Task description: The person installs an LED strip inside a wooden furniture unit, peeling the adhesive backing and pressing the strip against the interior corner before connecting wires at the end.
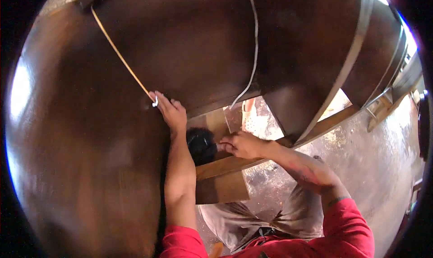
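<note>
My left hand (171, 111) lies with fingers extended on a large dark-brown panel (112, 136), beside a small white fitting (155, 101) at the lower end of an orange cord (119, 55). My right hand (243, 145) has its fingers curled at a small pale item, too unclear to name, beside a black fuzzy mass (200, 145) within the opening below the panels. That mass is partly hidden. A wooden rail (216, 168) runs under my right hand.
A white cord (255, 41) and a flat strap (347, 64) cross the upper panels. Wooden framework (379, 113) is at right. Beyond the opening, a foot in a white perforated shoe (248, 118) shows. My legs (297, 213) are over a stained floor (374, 168).
</note>
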The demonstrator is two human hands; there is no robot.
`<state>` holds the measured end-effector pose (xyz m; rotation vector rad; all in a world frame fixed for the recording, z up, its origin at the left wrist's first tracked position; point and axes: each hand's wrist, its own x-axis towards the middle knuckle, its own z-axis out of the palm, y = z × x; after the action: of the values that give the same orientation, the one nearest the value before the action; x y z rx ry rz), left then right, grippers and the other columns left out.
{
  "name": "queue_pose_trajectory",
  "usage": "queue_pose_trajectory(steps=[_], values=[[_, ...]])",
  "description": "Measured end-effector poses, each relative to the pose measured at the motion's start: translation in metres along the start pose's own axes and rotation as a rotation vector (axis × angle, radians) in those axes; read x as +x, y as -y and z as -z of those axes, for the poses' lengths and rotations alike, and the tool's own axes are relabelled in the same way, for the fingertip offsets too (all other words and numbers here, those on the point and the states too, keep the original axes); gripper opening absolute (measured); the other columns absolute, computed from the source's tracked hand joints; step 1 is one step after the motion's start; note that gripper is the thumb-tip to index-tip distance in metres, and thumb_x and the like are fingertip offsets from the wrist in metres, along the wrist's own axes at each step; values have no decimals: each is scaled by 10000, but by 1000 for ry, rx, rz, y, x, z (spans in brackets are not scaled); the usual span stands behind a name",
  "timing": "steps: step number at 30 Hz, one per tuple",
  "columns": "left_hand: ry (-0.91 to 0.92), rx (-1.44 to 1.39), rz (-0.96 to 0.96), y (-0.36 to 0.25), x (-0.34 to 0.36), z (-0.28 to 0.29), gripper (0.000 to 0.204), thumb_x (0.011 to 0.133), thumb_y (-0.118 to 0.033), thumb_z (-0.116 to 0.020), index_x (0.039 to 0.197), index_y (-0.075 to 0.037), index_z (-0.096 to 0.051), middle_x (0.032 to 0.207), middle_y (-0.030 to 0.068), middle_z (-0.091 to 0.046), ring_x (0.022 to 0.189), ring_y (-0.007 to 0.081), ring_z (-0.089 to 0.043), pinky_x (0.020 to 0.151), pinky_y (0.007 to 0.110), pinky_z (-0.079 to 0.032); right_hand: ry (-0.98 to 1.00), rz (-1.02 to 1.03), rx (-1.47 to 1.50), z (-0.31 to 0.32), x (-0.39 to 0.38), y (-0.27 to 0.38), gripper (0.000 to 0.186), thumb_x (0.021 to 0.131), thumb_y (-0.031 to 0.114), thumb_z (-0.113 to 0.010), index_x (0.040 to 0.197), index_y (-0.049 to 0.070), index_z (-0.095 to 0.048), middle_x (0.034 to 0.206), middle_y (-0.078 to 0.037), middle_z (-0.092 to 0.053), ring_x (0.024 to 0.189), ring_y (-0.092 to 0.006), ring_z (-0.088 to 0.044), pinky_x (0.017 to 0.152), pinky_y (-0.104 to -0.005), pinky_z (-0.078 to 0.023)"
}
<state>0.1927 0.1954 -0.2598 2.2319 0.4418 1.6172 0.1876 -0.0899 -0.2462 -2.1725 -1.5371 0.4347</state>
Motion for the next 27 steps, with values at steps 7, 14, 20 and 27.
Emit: queue_pose_trajectory(steps=[7,14,20,27], values=[[46,252,110,14,-35,-8,593,857,28,-513,1413,135,-339,1523,336,-262,1344,436,-411,1072,443,-411,-59,-50,-245,1,-44,49,781,936,695,-367,903,7,-734,761,-228,-689,767,-399,-703,722,-490,-575],[17,329,420,-14,-5,25,264,839,21,-599,1088,72,-671,953,286,-696,823,384,-709,736,416,-567,33,135,-258,-1,-52,37,711,939,645,-419,1197,22,-642,850,-211,-701,838,-375,-697,789,-472,-563],[483,-78,410,-93,-5,18,190,741,-3,-638,891,-15,-753,744,206,-695,674,280,-704,646,392,-553,105,217,-195,-4,-60,18,712,952,557,-480,1371,-18,-478,1165,-281,-630,1062,-415,-635,939,-497,-504],[433,486,283,-172,-55,47,107,754,-55,-645,817,-16,-722,824,249,-680,797,412,-667,733,497,-531,94,911,66,23,-150,-47,454,962,330,-582,1322,56,-544,1307,-189,-579,1169,-339,-596,962,-439,-509]])
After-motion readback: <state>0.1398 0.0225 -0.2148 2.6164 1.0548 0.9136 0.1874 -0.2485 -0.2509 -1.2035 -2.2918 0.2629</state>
